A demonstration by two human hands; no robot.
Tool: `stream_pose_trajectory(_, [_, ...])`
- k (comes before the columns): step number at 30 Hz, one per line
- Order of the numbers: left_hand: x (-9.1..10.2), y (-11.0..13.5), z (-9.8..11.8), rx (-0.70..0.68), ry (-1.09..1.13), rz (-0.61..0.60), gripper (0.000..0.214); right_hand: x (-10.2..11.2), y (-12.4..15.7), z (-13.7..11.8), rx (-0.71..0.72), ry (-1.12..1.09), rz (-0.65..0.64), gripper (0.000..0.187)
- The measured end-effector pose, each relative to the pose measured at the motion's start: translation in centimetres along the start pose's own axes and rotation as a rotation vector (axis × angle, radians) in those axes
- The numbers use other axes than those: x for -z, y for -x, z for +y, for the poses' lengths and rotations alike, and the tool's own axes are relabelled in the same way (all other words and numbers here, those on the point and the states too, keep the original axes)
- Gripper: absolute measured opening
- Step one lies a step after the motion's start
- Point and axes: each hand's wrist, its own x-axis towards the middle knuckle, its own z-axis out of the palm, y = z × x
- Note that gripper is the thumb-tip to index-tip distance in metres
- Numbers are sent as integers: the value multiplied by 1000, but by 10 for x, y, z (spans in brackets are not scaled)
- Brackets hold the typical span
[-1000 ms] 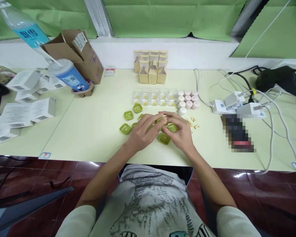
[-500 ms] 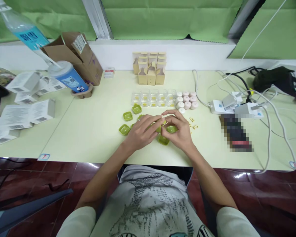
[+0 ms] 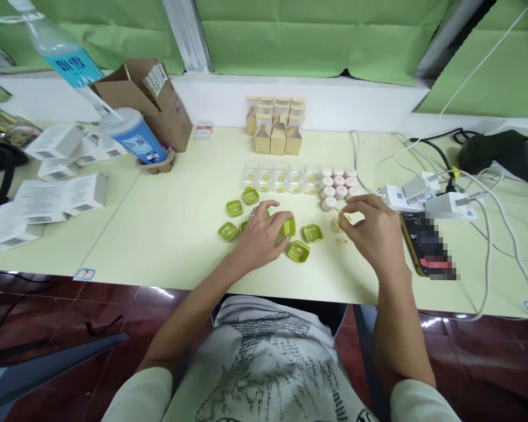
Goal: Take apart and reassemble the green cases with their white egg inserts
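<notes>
Several small green square trays [image 3: 234,207] lie on the pale table [image 3: 171,223] in front of me. My left hand [image 3: 261,234] rests among them with its fingers curled round one green tray [image 3: 289,227]. My right hand [image 3: 376,231] is to the right, fingers pinched over small yellow clips [image 3: 339,225] on the table; what it pinches is too small to make out. Behind the trays stands a row of clear plastic cases [image 3: 281,176], and beside them white and pink round caps [image 3: 338,181].
Tan cartons [image 3: 276,124] stand at the back. At left are a brown cardboard box [image 3: 152,99], a blue cup [image 3: 134,138], a water bottle [image 3: 57,44] and white boxes [image 3: 53,193]. At right lie a phone [image 3: 426,246], power strip [image 3: 411,196], cables and a black bag [image 3: 501,153].
My right hand has left the green trays and moved right to the yellow clips. My left hand stays on a green tray. The camera view has shifted slightly.
</notes>
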Motion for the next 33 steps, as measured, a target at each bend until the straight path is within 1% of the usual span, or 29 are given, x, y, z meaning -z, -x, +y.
stream_pose_trajectory(2, [-4, 1, 1, 17, 7, -82, 39, 2, -1, 17, -93, 228, -142, 9])
stream_pose_trajectory(3, [-6, 1, 1, 21, -4, -110, 38, 1, 0, 21, -116, 278, -211, 9])
stream_pose_trajectory(4, [-8, 1, 0, 25, -22, -131, 38, 0, 1, 21, -111, 276, -258, 9])
stream_pose_trajectory(5, [-10, 2, -1, 29, -41, -148, 37, -2, 3, 18, -80, 240, -275, 10])
stream_pose_trajectory(7, [-12, 2, -2, 30, -71, -167, 37, -2, 7, 3, 44, 141, -272, 16])
stream_pose_trajectory(9, [-11, 3, -4, 16, -74, -164, 37, 2, 11, -16, 171, 91, -313, 23])
stream_pose_trajectory(11, [-6, 4, -5, -10, -48, -142, 44, 8, 15, -32, 229, 75, -368, 19])
stream_pose_trajectory(13, [1, 3, -7, -39, 4, -109, 52, 14, 19, -45, 252, 11, -429, 13])
stream_pose_trajectory(15, [9, 2, -11, -60, 58, -61, 52, 15, 25, -55, 297, -19, -484, 12])
stream_pose_trajectory(16, [14, 2, -13, -64, 77, -27, 51, 13, 28, -60, 324, 13, -498, 13])
stream_pose_trajectory(18, [20, 0, -16, -62, 99, 67, 47, 0, 34, -71, 358, 170, -473, 16])
stream_pose_trajectory(20, [24, -1, -14, -61, 112, 161, 42, -17, 38, -81, 348, 338, -452, 20])
stream_pose_trajectory(21, [25, -1, -12, -67, 122, 187, 40, -25, 40, -85, 336, 395, -461, 22])
stream_pose_trajectory(22, [25, -1, -8, -80, 132, 193, 38, -31, 42, -88, 326, 436, -474, 24])
stream_pose_trajectory(24, [26, -1, 2, -118, 151, 138, 38, -37, 44, -89, 314, 467, -489, 26])
stream_pose_trajectory(26, [26, 0, 13, -158, 169, 44, 39, -31, 43, -83, 321, 401, -466, 24])
stream_pose_trajectory(27, [27, 1, 17, -173, 187, -4, 42, -24, 41, -78, 324, 324, -441, 22])
stream_pose_trajectory(30, [26, 3, 25, -187, 297, -119, 56, -3, 33, -65, 283, -28, -340, 15])
stream_pose_trajectory(31, [24, 3, 25, -183, 332, -126, 59, 2, 29, -62, 261, -148, -307, 13])
stream_pose_trajectory(33, [18, 4, 23, -179, 366, -65, 54, 6, 23, -59, 224, -335, -256, 9])
